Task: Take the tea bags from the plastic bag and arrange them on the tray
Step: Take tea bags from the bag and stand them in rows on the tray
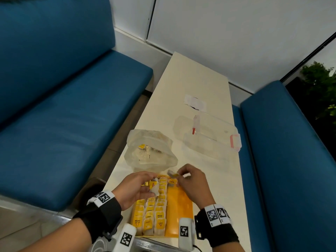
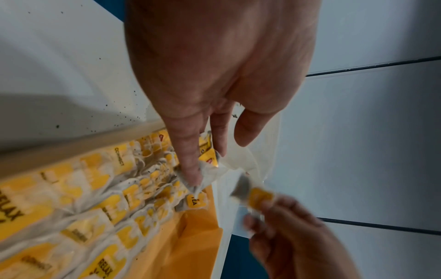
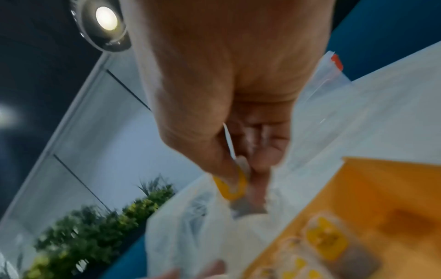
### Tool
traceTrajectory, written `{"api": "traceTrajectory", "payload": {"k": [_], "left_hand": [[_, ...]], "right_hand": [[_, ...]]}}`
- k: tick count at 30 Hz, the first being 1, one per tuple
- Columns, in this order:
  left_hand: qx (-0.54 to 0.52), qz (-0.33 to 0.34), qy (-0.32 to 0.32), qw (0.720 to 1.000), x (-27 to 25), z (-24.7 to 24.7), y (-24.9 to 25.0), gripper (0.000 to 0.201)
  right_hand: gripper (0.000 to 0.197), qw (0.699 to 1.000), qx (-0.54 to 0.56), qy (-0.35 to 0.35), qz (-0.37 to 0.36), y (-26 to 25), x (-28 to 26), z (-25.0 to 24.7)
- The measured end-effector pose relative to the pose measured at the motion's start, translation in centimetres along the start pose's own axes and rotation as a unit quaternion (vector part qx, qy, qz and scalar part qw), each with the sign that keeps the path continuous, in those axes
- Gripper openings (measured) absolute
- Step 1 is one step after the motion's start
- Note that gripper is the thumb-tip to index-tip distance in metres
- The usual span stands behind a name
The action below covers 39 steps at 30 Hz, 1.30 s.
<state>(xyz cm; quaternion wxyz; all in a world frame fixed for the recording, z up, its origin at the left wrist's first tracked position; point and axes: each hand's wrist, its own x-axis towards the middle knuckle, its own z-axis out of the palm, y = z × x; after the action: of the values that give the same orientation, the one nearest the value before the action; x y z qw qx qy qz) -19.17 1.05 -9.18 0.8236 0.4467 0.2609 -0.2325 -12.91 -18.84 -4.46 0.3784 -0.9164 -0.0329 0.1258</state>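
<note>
While the right hand (image 1: 190,180) pinches 1 tea bag (image 1: 172,174) above the yellow tray (image 1: 181,206), the left hand (image 1: 138,186) grips a few more over 3 filled rows. The plastic bag (image 1: 149,151) sits open just beyond. A loose pinch could drop a bag onto neat rows. Only the tray's right strip is free, near the table (image 1: 196,79) edge.

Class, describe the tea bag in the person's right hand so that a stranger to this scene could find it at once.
Start at the long cream table between the blue benches, then find the yellow tray at its near end. Just above the tray's far edge, the right hand pinches one small tea bag with a yellow tag. Unlike the tea bags lying in rows on the tray, it is lifted clear.
</note>
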Motion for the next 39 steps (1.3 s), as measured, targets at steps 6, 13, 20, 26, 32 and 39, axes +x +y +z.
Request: {"api": "traceTrajectory", "payload": {"k": [6,13,20,26,32,39], "left_hand": [[0.009,0.000,0.005,1.000,-0.3,0.0,0.2,0.022],[0.017,-0.006,0.008,1.000,-0.6,0.1,0.4,0.022],[0.018,-0.008,0.010,1.000,-0.9,0.3,0.5,0.021],[0.021,-0.005,0.016,1.000,-0.8,0.3,0.6,0.021],[0.020,-0.005,0.008,1.000,-0.6,0.2,0.5,0.022],[0.020,-0.008,0.003,1.000,-0.6,0.2,0.7,0.022]], "right_hand": [[0.010,0.993,-0.104,-0.054,0.031,2.5,-0.4,0.5],[0.022,0.987,-0.149,-0.045,0.029,3.2,-0.6,0.7],[0.019,0.985,-0.097,-0.097,0.108,3.2,0.0,0.3],[0.011,0.980,-0.115,-0.093,0.134,2.9,0.8,2.2],[0.015,0.980,-0.044,-0.047,0.187,3.1,0.9,3.9],[0.027,0.980,-0.049,0.024,0.189,4.6,1.7,5.5]]}}
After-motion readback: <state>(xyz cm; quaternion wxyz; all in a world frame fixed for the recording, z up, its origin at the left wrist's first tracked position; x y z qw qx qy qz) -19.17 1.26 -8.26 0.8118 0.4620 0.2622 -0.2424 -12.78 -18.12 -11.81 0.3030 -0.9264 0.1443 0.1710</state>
